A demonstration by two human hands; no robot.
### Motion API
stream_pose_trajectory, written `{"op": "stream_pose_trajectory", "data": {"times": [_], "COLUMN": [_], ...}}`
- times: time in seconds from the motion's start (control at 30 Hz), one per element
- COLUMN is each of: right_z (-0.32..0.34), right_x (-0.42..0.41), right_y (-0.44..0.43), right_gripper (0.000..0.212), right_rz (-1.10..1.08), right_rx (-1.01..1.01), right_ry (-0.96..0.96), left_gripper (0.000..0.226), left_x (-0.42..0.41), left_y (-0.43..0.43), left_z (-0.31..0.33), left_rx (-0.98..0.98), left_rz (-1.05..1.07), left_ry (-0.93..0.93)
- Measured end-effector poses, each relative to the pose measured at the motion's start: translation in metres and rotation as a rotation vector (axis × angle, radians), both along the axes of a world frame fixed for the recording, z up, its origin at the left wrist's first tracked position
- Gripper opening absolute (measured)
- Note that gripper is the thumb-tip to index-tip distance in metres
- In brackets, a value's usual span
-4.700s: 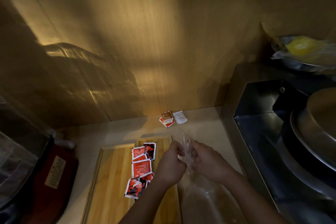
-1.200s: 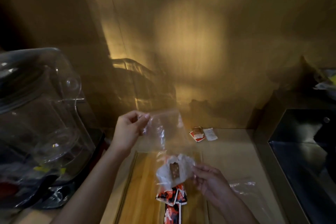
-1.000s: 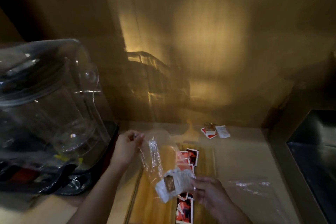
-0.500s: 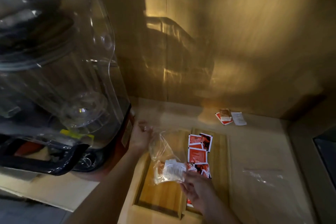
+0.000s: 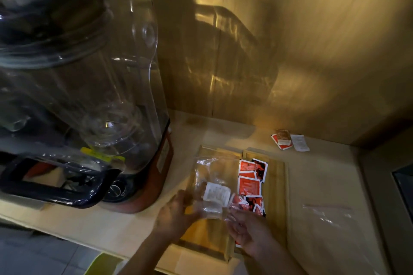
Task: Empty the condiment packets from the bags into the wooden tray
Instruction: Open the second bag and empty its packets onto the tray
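A two-compartment wooden tray (image 5: 277, 185) lies on the counter. Its right compartment holds several red condiment packets (image 5: 249, 185). Over the left compartment I hold a clear plastic bag (image 5: 210, 176) with white packets (image 5: 217, 195) inside. My left hand (image 5: 176, 214) grips the bag's lower left side. My right hand (image 5: 250, 230) holds its lower right edge, partly covering the red packets.
A large blender with a clear cover (image 5: 78, 96) stands at the left, close to the tray. An empty clear bag (image 5: 328, 212) lies on the counter at the right. A few loose packets (image 5: 288, 140) lie near the wall. A dark appliance edge (image 5: 404, 187) is at far right.
The bag with the white packets has come down over the tray's left compartment. My left hand dropped from the bag's top to its lower side, close to my right hand. The view shifted left.
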State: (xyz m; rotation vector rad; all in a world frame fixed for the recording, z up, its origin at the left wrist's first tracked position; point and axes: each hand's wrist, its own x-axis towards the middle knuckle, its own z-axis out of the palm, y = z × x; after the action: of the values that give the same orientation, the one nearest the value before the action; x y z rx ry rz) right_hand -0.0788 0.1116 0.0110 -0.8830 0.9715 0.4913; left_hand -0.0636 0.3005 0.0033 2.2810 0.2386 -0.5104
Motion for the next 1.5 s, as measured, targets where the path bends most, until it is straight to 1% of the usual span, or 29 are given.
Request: {"op": "stream_pose_trajectory", "data": {"times": [0.07,0.13,0.17,0.23,0.3,0.37,0.43,0.47,0.5,0.53,0.6,0.67,0.73,0.83,0.93,1.0,1.07,1.13,1.2,1.27,1.37,1.43,1.5], "right_z": [-0.002,-0.002,-0.001,0.003,0.008,0.014,0.019,0.021,0.021,0.022,0.020,0.020,0.020,0.022,0.025,0.029,0.035,0.043,0.050,0.052,0.045,0.039,0.037], "right_x": [0.000,0.001,0.001,0.001,0.002,0.005,0.009,0.011,0.012,0.012,0.011,0.009,0.008,0.006,0.007,0.009,0.013,0.016,0.017,0.016,0.009,0.003,-0.001], "right_y": [0.000,0.002,0.003,0.004,0.005,0.005,0.006,0.006,0.007,0.007,0.007,0.008,0.009,0.010,0.007,0.004,0.003,0.002,0.000,-0.002,-0.003,-0.003,-0.001], "right_gripper": [0.009,0.011,0.012,0.012,0.011,0.008,0.005,0.004,0.003,0.003,0.006,0.005,0.004,0.006,0.007,0.004,0.004,0.006,0.010,0.014,0.009,0.006,0.015], "right_rz": [0.028,0.039,0.038,0.052,0.083,0.086,0.081,0.087,0.094,0.103,0.129,0.145,0.151,0.160,0.193,0.205,0.201,0.191,0.186,0.193,0.207,0.210,0.239], "right_rx": [0.012,0.006,-0.007,-0.038,-0.065,-0.079,-0.077,-0.078,-0.084,-0.091,-0.092,-0.084,-0.082,-0.083,-0.115,-0.143,-0.154,-0.173,-0.186,-0.171,-0.117,-0.078,-0.051], "right_ry": [-0.012,-0.025,-0.031,-0.038,-0.050,-0.069,-0.078,-0.079,-0.075,-0.070,-0.057,-0.041,-0.031,-0.034,-0.061,-0.098,-0.151,-0.211,-0.262,-0.273,-0.211,-0.154,-0.098], "left_gripper": [0.061,0.056,0.048,0.023,0.008,0.011,0.014,0.022,0.032,0.041,0.047,0.037,0.023,0.014,0.014,0.016,0.017,0.016,0.018,0.021,0.019,0.016,0.015], "left_x": [-0.014,-0.023,-0.024,-0.020,-0.013,-0.006,0.001,0.003,0.002,0.001,-0.002,-0.006,-0.006,-0.003,-0.003,-0.002,0.000,0.001,0.000,-0.003,-0.006,-0.009,-0.011], "left_y": [-0.001,-0.002,-0.002,0.000,0.003,0.003,0.001,0.000,-0.002,-0.003,-0.005,-0.006,-0.007,-0.006,-0.006,-0.007,-0.006,-0.002,0.002,0.006,0.009,0.010,0.010], "left_z": [-0.005,-0.013,-0.017,-0.022,-0.024,-0.023,-0.016,-0.012,-0.006,-0.002,0.001,0.002,0.002,0.007,0.018,0.029,0.042,0.053,0.062,0.065,0.058,0.052,0.047], "left_rx": [0.005,-0.025,-0.032,-0.038,-0.047,-0.041,-0.003,0.002,-0.037,-0.138,-0.443,-0.715,-0.835,-0.855,-0.795,-0.740,-0.708,-0.737,-0.759,-0.757,-0.757,-0.813,-0.896], "left_rz": [-0.078,-0.077,-0.063,0.001,0.053,0.067,0.137,0.202,0.268,0.327,0.443,0.590,0.701,0.782,0.732,0.656,0.627,0.595,0.540,0.527,0.584,0.643,0.709], "left_ry": [-0.007,-0.067,-0.123,-0.249,-0.301,-0.251,-0.107,-0.013,0.100,0.212,0.383,0.460,0.479,0.477,0.452,0.363,0.240,0.158,0.130,0.136,0.176,0.245,0.325]}}
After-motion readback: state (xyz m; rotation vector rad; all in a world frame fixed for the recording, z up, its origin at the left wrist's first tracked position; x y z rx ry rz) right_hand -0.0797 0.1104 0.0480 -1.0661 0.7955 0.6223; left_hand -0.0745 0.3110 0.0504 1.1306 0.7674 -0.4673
